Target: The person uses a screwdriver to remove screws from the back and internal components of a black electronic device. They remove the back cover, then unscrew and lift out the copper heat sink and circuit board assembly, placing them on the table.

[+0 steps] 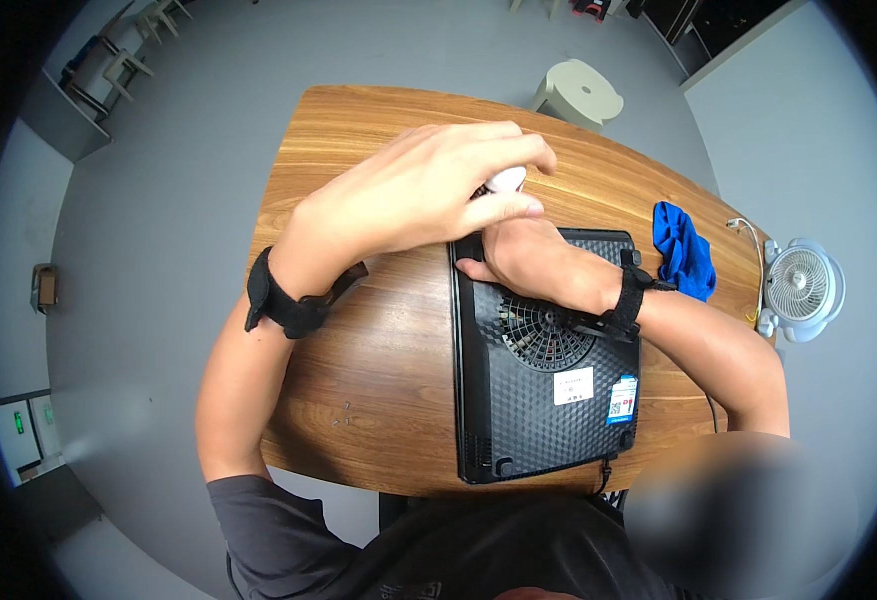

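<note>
A black laptop cooling pad [518, 430] lies on the wooden table, its textured side with a round fan grille [548, 335] facing up. My right hand [543, 262] is closed on its far left corner, thumb across the left edge. The other fingers of that hand are mostly hidden behind my left hand [448, 180]. Just past this corner, the left hand is curled around a small white rounded thing [506, 180], which shows between thumb and forefinger. Something dark sits beside it; its kind I cannot make out.
A crumpled blue cloth [683, 250] lies on the table [358, 370] to the right. Past it stands a small white fan [803, 283] with a cable. A pale stool [580, 92] is beyond the far edge. A cable [603, 472] leaves the pad's near edge.
</note>
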The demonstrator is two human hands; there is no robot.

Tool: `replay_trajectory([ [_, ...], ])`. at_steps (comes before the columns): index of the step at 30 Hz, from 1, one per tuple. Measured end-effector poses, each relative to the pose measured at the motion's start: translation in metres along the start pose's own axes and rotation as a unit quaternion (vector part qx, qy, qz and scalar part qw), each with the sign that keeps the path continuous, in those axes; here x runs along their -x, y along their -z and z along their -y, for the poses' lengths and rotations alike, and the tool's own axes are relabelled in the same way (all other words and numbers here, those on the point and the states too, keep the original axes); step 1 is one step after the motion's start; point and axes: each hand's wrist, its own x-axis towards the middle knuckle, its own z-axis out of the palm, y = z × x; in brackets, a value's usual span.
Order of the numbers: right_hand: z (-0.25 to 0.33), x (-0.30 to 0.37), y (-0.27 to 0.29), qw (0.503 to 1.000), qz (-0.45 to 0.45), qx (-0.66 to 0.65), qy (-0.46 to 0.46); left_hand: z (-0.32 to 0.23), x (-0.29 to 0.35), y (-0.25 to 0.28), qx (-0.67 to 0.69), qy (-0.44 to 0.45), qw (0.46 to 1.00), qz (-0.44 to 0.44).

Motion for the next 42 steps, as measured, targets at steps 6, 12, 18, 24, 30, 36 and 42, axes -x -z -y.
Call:
replay_trajectory([
  [6,-0.008,0.001,-0.009,0.999,-0.035,-0.004,0.039,0.008,0.001,0.0,0.099,-0.021,0.994,0.047],
  [12,-0.015,0.0,-0.019,0.995,-0.077,-0.03,0.054,-0.011,-0.003,0.01,0.073,0.097,0.989,0.089],
  [18,-0.004,0.0,-0.004,0.999,-0.015,-0.051,0.002,0.002,0.003,0.0,0.057,0.077,0.995,0.037],
  [24,-0.011,0.002,-0.013,0.994,-0.084,-0.019,0.07,-0.002,-0.005,0.001,0.027,0.025,0.999,0.022],
  [30,-0.011,0.001,-0.013,0.996,-0.062,-0.039,0.041,0.004,-0.005,-0.007,-0.026,0.024,0.999,-0.013],
  [36,-0.004,0.003,-0.002,0.995,-0.023,-0.093,0.027,0.008,0.001,-0.013,0.037,-0.027,0.999,0.009],
  [42,-0.006,0.004,-0.005,0.991,-0.069,-0.11,0.037,-0.003,0.0,0.003,0.064,0.002,0.994,0.087],
])
